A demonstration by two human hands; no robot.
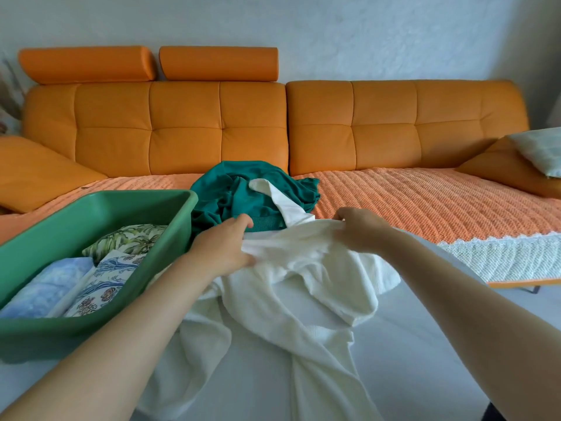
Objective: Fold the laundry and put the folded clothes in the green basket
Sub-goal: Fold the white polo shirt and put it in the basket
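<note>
Centre frame: white garment [303, 284], crumpled, draped from the seat edge of the orange sofa [182, 126] down toward the bottom of the frame. Left hand [226, 244] and right hand [361, 229] each pinch its upper edge, the hands set apart with the cloth bunched between them. Just behind, a teal garment [243, 189] lies in an unfolded heap on the orange knit cover [425, 202]. Lower left: green basket [91, 205], touching the teal heap, holding folded pieces: leaf print [130, 238], blue [45, 284], floral [103, 281]. Pale pillow [543, 150] at right edge.
</note>
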